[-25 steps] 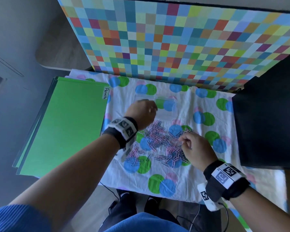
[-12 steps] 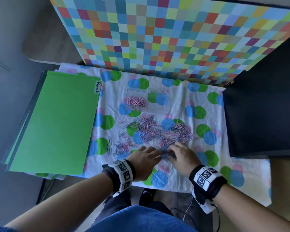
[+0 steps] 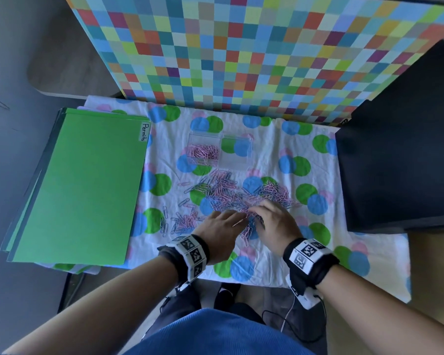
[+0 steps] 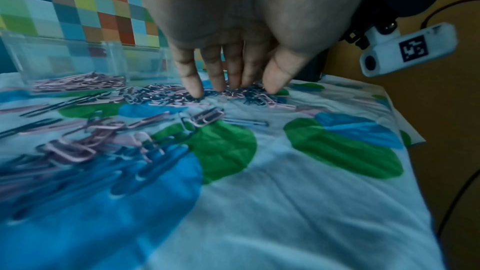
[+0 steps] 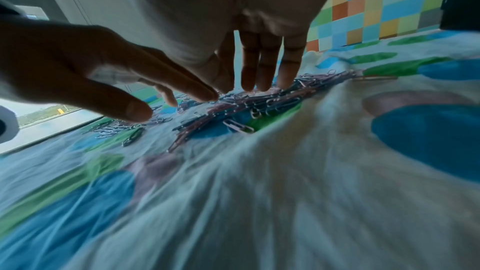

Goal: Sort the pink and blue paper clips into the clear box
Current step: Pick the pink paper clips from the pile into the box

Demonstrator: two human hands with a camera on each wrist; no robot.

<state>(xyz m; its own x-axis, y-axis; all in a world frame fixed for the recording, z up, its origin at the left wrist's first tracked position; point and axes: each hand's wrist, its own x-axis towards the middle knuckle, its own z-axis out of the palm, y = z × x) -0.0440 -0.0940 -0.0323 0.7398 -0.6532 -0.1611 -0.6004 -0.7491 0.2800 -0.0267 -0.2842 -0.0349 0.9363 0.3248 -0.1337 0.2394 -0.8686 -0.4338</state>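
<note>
A loose pile of pink and blue paper clips (image 3: 231, 196) spreads over the dotted cloth (image 3: 267, 272). Behind it stands the clear box (image 3: 219, 151) with two compartments; the left one holds pink clips (image 3: 203, 152), the right one shows no clips. My left hand (image 3: 222, 231) and right hand (image 3: 274, 224) lie side by side at the pile's near edge. Both have straight fingers whose tips (image 4: 193, 89) (image 5: 285, 81) touch the clips (image 4: 161, 95) (image 5: 272, 100). Neither hand holds a clip that I can see.
A stack of green folders (image 3: 82, 185) labelled "Permits" lies left of the cloth. A black block (image 3: 400, 160) stands at the right. A chequered colourful board (image 3: 241, 52) closes the back. The table's near edge (image 3: 241, 284) is just below my wrists.
My left hand has come back from the clear box to the pile's near edge, leaving pink clips in the left compartment. My right hand stays at the pile, now with straighter fingers.
</note>
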